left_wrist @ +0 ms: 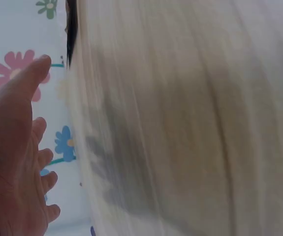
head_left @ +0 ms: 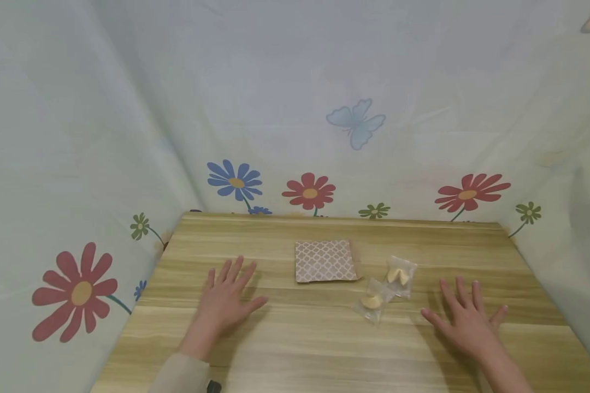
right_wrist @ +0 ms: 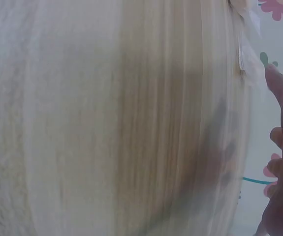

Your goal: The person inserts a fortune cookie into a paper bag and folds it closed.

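My left hand (head_left: 224, 302) is spread with straight fingers over the left part of the wooden table, holding nothing. In the left wrist view its palm (left_wrist: 8, 162) is above the tabletop and casts a shadow. Likewise spread and holding nothing, my right hand (head_left: 468, 323) is over the right part of the table. Nearest to it lie two clear-wrapped fortune cookies, one (head_left: 399, 276) farther back and one (head_left: 371, 302) closer to me, their wrappers touching or overlapping. Behind and left of them lies a flat patterned packet (head_left: 325, 261), brownish with a white lattice.
The wood-grain table (head_left: 295, 349) ends at a back edge against a white cloth (head_left: 275, 82) printed with flowers and butterflies. The cloth also hangs along the left and right sides. A dark object (head_left: 213, 386) shows by the left sleeve.
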A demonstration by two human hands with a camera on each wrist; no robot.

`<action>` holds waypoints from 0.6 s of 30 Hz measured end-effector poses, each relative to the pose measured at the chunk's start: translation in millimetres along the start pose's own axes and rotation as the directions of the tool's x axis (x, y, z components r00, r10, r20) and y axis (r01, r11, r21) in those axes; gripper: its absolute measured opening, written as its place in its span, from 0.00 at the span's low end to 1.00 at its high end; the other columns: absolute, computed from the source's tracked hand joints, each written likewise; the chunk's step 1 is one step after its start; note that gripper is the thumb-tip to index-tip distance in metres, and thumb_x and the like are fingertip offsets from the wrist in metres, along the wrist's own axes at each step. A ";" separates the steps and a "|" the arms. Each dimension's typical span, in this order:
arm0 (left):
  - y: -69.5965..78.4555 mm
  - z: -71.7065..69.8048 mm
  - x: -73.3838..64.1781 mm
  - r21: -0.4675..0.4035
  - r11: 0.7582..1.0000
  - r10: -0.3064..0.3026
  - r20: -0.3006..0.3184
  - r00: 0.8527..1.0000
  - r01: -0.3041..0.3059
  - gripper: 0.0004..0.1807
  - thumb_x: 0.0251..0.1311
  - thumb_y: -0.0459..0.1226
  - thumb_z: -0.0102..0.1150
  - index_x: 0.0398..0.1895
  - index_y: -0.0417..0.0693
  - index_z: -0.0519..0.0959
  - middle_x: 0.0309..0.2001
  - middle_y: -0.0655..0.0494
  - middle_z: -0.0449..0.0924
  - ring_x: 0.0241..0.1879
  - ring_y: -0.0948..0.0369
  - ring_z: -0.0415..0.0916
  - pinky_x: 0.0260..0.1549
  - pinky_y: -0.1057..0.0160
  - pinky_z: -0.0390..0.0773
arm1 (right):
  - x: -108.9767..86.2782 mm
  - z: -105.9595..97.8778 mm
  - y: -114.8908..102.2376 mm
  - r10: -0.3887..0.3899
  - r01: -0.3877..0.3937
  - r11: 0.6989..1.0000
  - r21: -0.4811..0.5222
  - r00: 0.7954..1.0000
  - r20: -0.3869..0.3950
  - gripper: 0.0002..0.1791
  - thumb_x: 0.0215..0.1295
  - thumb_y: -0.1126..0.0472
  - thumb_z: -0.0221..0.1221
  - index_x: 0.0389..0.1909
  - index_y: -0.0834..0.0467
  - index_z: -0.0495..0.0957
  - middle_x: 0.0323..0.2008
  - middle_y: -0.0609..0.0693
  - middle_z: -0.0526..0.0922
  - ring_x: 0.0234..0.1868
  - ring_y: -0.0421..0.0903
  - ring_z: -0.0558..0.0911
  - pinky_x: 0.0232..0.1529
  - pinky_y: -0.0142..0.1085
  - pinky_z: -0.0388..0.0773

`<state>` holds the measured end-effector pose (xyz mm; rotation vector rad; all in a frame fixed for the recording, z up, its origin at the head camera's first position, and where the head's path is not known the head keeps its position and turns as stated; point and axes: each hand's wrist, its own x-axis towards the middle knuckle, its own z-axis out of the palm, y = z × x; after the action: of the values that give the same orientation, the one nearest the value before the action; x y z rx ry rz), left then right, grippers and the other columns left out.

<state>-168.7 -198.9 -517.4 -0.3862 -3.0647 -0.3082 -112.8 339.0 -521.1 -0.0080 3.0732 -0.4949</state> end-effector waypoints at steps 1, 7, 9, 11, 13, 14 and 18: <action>2.4 -1.0 3.1 -0.003 1.000 0.005 0.005 1.000 -0.005 0.50 0.67 0.70 0.57 0.86 0.59 0.60 0.85 0.44 0.51 0.83 0.39 0.47 0.77 0.28 0.43 | 0.0 -0.2 -0.5 -0.001 0.001 1.000 0.001 1.000 -0.002 0.55 0.73 0.25 0.53 0.85 0.59 0.53 0.83 0.73 0.44 0.81 0.77 0.32 0.56 0.87 0.16; 17.6 -5.3 25.2 -0.008 1.000 0.030 0.058 0.998 -0.029 0.51 0.66 0.71 0.57 0.86 0.60 0.58 0.86 0.46 0.49 0.85 0.40 0.44 0.78 0.30 0.41 | -0.8 0.1 -2.7 -0.004 0.004 1.000 0.000 1.000 -0.009 0.55 0.73 0.26 0.54 0.85 0.59 0.53 0.82 0.73 0.45 0.81 0.77 0.33 0.57 0.87 0.16; 22.2 -5.7 33.3 -0.003 0.999 0.042 0.073 0.996 -0.042 0.52 0.66 0.72 0.57 0.87 0.61 0.57 0.86 0.46 0.48 0.85 0.41 0.43 0.79 0.30 0.40 | -0.5 0.3 -3.4 -0.006 0.006 1.000 -0.001 1.000 -0.011 0.55 0.73 0.26 0.54 0.85 0.59 0.53 0.82 0.73 0.45 0.81 0.78 0.33 0.57 0.86 0.16; 27.7 -6.8 41.4 0.010 0.998 0.055 0.093 0.994 -0.057 0.53 0.66 0.72 0.56 0.87 0.62 0.56 0.87 0.47 0.47 0.85 0.42 0.41 0.79 0.31 0.40 | 0.1 0.5 -4.2 -0.008 0.008 1.000 -0.002 1.000 -0.014 0.55 0.73 0.26 0.54 0.85 0.59 0.53 0.82 0.73 0.45 0.81 0.77 0.33 0.57 0.86 0.16; 34.2 -9.2 49.0 0.013 0.997 0.069 0.108 0.992 -0.070 0.53 0.65 0.73 0.55 0.87 0.62 0.55 0.87 0.48 0.46 0.85 0.42 0.40 0.79 0.31 0.39 | 0.9 0.8 -5.0 -0.011 0.011 1.000 -0.003 1.000 -0.019 0.55 0.73 0.26 0.53 0.85 0.59 0.53 0.82 0.73 0.44 0.81 0.78 0.33 0.57 0.86 0.16; 37.3 -9.7 52.9 0.014 0.997 0.077 0.113 0.991 -0.079 0.53 0.65 0.73 0.55 0.87 0.62 0.55 0.87 0.48 0.47 0.85 0.42 0.41 0.79 0.31 0.39 | 1.3 1.0 -5.5 -0.013 0.013 1.000 -0.003 1.000 -0.019 0.55 0.73 0.26 0.53 0.85 0.59 0.53 0.83 0.73 0.44 0.81 0.78 0.33 0.57 0.86 0.16; 51.4 -10.1 67.6 0.024 0.994 0.105 0.130 0.986 -0.109 0.54 0.64 0.75 0.54 0.87 0.63 0.55 0.87 0.48 0.47 0.85 0.43 0.42 0.80 0.32 0.40 | 1.7 2.0 -8.0 -0.015 0.014 1.000 -0.004 1.000 -0.020 0.55 0.73 0.25 0.54 0.85 0.59 0.53 0.83 0.73 0.44 0.81 0.78 0.34 0.57 0.86 0.16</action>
<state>-221.2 -135.8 -493.5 -0.5886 -3.1538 -0.2406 -114.4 330.8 -520.5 -0.0255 3.0963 -0.4923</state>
